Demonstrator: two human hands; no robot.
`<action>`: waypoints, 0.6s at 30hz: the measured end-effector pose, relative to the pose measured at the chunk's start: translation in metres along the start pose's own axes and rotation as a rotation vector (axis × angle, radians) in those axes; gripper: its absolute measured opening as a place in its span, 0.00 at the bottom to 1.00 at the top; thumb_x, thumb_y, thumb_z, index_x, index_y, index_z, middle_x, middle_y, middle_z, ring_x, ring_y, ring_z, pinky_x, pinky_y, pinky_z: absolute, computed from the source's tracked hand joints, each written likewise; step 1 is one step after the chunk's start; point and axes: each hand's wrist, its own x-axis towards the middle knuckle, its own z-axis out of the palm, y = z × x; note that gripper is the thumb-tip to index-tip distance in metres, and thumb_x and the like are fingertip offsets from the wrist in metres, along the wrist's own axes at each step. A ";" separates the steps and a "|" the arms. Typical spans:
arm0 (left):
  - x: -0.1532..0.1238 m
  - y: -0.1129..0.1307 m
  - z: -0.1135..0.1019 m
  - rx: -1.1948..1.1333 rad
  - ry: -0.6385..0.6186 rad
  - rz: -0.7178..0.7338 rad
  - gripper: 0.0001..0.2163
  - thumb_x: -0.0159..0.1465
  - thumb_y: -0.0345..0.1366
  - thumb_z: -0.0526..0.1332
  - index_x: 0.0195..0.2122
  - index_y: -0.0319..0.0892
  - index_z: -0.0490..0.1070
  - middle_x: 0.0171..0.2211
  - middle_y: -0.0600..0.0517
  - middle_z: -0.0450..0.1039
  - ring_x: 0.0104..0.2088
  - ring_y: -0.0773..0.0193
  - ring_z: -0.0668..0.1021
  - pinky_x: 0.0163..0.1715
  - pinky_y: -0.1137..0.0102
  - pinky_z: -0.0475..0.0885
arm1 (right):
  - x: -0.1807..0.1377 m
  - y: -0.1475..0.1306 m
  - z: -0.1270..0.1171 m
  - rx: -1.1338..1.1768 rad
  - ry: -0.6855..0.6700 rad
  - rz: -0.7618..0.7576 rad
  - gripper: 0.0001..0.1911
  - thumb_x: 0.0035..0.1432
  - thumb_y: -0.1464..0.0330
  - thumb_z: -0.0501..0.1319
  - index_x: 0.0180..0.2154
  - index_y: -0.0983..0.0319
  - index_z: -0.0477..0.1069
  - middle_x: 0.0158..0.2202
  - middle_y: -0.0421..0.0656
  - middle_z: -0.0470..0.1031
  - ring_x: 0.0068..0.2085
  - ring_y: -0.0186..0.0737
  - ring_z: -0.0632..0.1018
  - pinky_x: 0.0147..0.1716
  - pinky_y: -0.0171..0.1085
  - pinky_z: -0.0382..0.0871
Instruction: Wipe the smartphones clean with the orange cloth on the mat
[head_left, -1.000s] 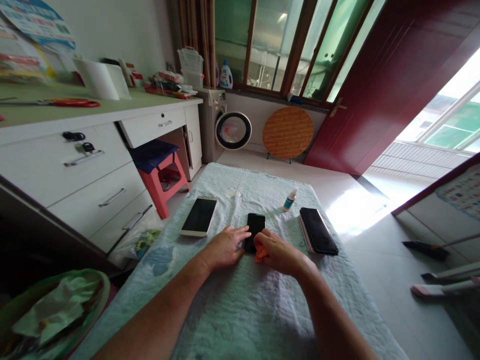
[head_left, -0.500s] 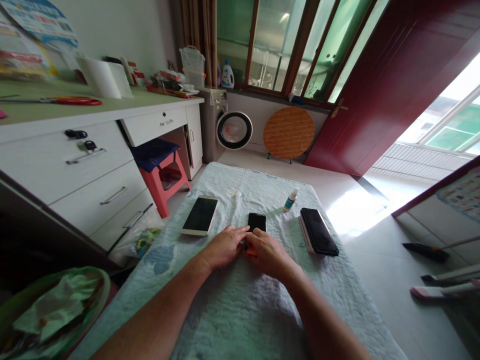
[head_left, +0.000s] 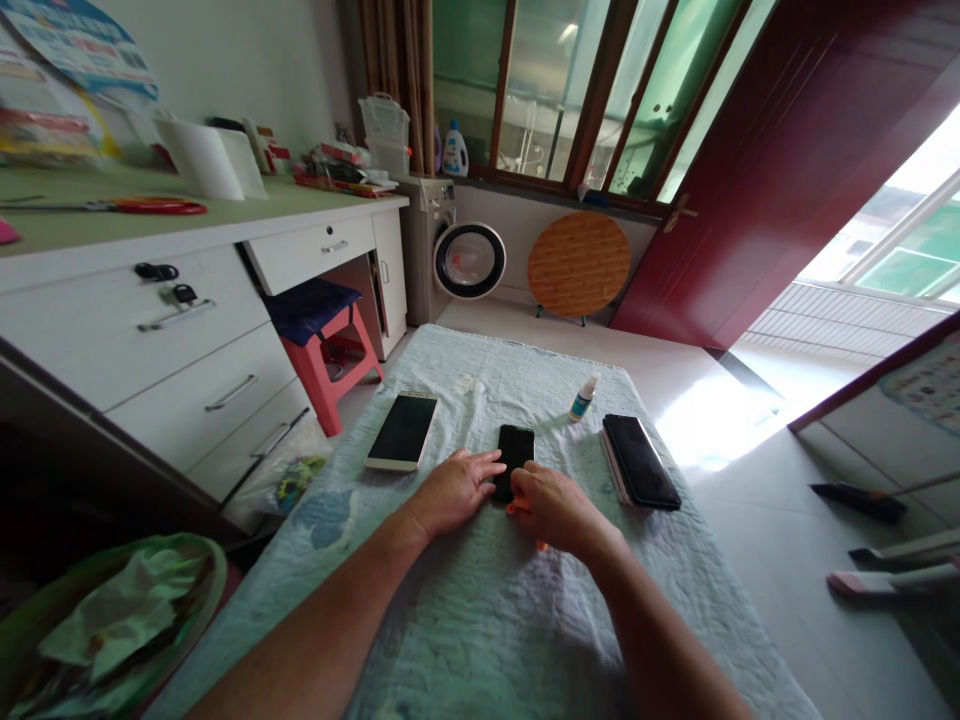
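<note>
Pale tablecloth (head_left: 465, 620), bottle (head_left: 582, 399) beyond middle phone (head_left: 517, 446)

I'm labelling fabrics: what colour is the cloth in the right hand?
The cloth is orange, clearest in the head view.

So both forearms are bare. The left forearm (head_left: 322, 610) comes in from about 7 o'clock and angles up toward 2, while the right forearm (head_left: 660, 620) comes in from 5 and points roughly at 11. Left grip (head_left: 463, 486) is palm down, fingers stretched out pretty straight toward 2 o'clock. Right grip (head_left: 553, 505) is a different story: knuckles up, fingers curled in and bunched tight, aimed around 10. The two sets of fingertips sit just beside each other, elbows out of frame.
</note>
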 end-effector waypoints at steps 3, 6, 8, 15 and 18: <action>0.001 -0.002 0.002 0.003 0.001 0.006 0.19 0.63 0.32 0.57 0.56 0.46 0.70 0.62 0.51 0.64 0.57 0.58 0.70 0.60 0.63 0.60 | -0.003 0.004 -0.005 -0.010 -0.030 0.026 0.03 0.57 0.69 0.60 0.35 0.62 0.70 0.36 0.43 0.72 0.35 0.36 0.71 0.29 0.34 0.53; 0.001 -0.003 0.003 0.009 -0.002 -0.002 0.20 0.62 0.32 0.57 0.56 0.48 0.69 0.62 0.53 0.63 0.56 0.58 0.71 0.60 0.62 0.60 | -0.003 0.004 -0.004 -0.023 -0.010 0.034 0.03 0.56 0.69 0.60 0.35 0.62 0.69 0.36 0.43 0.72 0.35 0.37 0.72 0.29 0.35 0.53; 0.000 -0.004 0.003 0.010 -0.008 -0.006 0.20 0.62 0.32 0.57 0.57 0.49 0.69 0.62 0.54 0.63 0.56 0.58 0.70 0.59 0.62 0.61 | -0.002 0.003 -0.002 -0.034 0.007 0.029 0.03 0.57 0.68 0.60 0.34 0.61 0.69 0.36 0.43 0.72 0.35 0.37 0.72 0.29 0.35 0.53; -0.001 -0.002 0.000 -0.001 -0.003 0.021 0.22 0.62 0.30 0.57 0.57 0.51 0.69 0.62 0.55 0.64 0.56 0.57 0.70 0.59 0.63 0.61 | 0.004 -0.009 0.008 -0.031 0.076 -0.013 0.06 0.57 0.68 0.57 0.36 0.61 0.71 0.36 0.44 0.72 0.33 0.37 0.73 0.29 0.35 0.54; -0.001 0.000 -0.001 -0.015 -0.001 0.026 0.22 0.62 0.30 0.56 0.57 0.51 0.69 0.61 0.55 0.65 0.56 0.57 0.70 0.59 0.63 0.62 | 0.008 -0.014 0.011 -0.012 0.099 -0.025 0.08 0.56 0.69 0.57 0.39 0.61 0.71 0.37 0.44 0.72 0.34 0.37 0.73 0.29 0.35 0.55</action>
